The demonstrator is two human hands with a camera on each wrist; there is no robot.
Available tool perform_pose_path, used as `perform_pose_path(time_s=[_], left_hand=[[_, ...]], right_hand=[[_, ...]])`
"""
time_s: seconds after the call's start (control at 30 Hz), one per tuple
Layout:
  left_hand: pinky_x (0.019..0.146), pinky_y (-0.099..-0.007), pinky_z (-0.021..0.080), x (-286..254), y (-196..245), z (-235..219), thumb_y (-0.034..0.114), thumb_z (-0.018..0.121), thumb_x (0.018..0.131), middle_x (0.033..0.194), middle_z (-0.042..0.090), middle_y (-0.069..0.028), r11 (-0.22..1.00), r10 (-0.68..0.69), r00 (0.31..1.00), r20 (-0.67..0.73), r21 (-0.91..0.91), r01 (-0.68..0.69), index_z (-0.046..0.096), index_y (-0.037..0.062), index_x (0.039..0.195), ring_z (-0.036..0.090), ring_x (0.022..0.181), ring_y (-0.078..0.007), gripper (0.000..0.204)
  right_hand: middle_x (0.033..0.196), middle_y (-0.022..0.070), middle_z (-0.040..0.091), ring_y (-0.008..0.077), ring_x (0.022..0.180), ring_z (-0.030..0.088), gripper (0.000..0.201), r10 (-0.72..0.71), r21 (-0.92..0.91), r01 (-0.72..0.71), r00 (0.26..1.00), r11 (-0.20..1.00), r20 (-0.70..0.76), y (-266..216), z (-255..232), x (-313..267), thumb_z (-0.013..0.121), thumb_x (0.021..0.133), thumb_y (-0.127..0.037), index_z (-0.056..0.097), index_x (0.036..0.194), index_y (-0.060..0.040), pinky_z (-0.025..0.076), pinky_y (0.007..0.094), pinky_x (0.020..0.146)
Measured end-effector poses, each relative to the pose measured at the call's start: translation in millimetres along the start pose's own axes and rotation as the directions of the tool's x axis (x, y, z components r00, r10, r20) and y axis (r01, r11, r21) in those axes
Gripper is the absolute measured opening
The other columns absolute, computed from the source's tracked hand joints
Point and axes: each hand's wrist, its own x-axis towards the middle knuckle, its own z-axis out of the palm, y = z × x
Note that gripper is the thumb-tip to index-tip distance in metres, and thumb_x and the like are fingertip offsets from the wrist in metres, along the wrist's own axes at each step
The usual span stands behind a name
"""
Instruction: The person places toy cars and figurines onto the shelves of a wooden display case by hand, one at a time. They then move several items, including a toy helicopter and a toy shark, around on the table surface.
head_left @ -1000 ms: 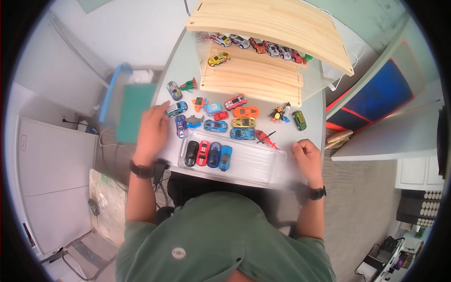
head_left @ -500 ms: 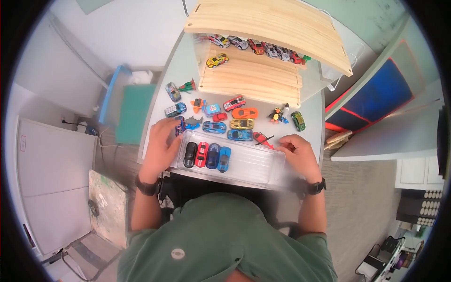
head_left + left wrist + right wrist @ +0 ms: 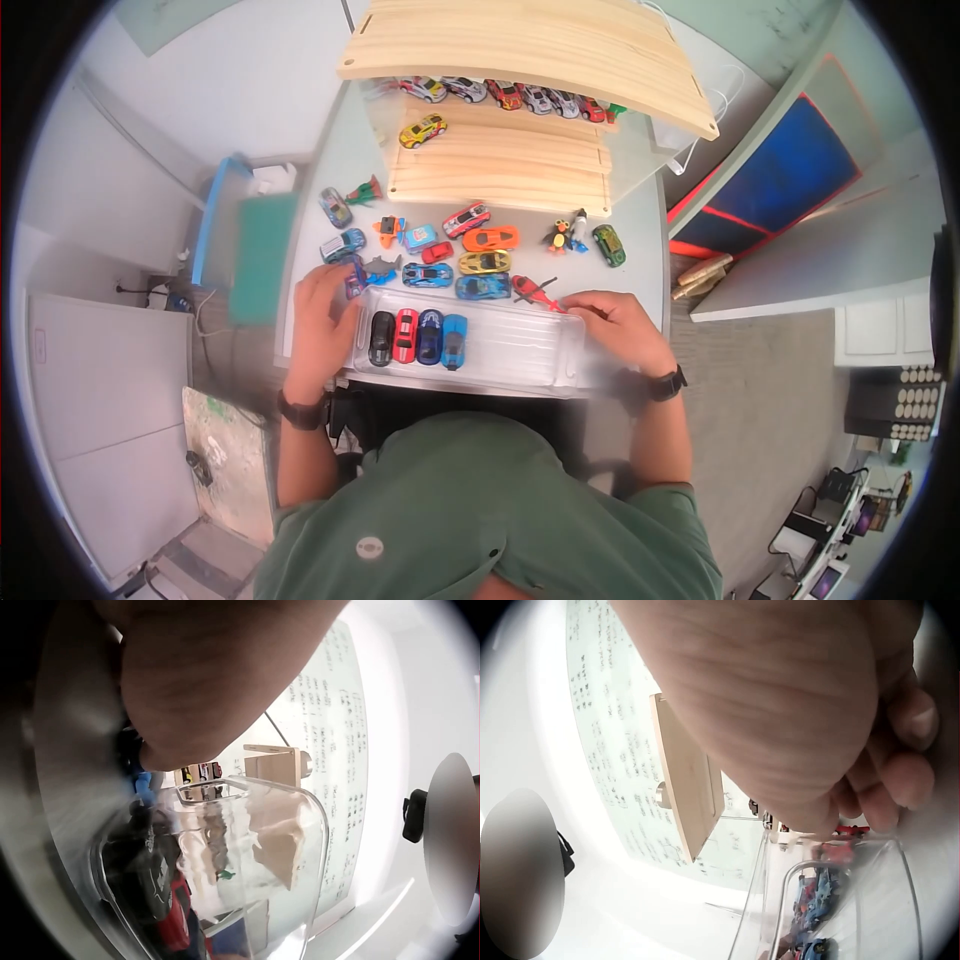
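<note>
A clear plastic box (image 3: 520, 350) lies along the front of the table. Inside it, at the left, stand a black toy car (image 3: 382, 338), a red one (image 3: 405, 335) and two blue ones. My left hand (image 3: 322, 315) is at the box's left end, thumb by the wall, fingers reaching toward a purple-blue toy car (image 3: 354, 278). At the far right corner, my right hand (image 3: 622, 325) has its thumb and forefinger close to the rim, beside a red toy helicopter (image 3: 535, 292). Its other fingers (image 3: 907, 780) are loosely bent in the right wrist view.
Behind the box lie several toy cars, among them an orange car (image 3: 490, 238) and a gold car (image 3: 484, 262). A penguin figure (image 3: 558, 237) and a green car (image 3: 607, 245) are at the right. A wooden shelf (image 3: 500, 175) with more cars stands at the back.
My left hand has come back from the cars at the left to the box's left end. My right hand has moved left to the box's far right corner. The view has shifted slightly.
</note>
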Motion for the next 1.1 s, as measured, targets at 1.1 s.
perform_pose_path(time_s=[1.1], left_hand=[[0.11, -0.0476, 0.045, 0.6, -0.8, 3.1, -0.003, 0.075, 0.085, 0.137, 0.063, -0.0189, 0.999, 0.043, 0.998, -0.053, 0.021, -0.042, 0.066, 0.0072, 0.136, 0.056, 0.127, -0.0401, 0.053]], right_hand=[[0.082, -0.0036, 0.07, 0.0031, 0.062, 0.056, 0.021, 0.304, 0.079, -0.316, 0.943, 0.945, 0.137, -28.1, -3.5, 26.4, 0.078, 0.099, -0.02, 0.079, 0.112, -0.0028, 0.045, 0.0218, 0.055]])
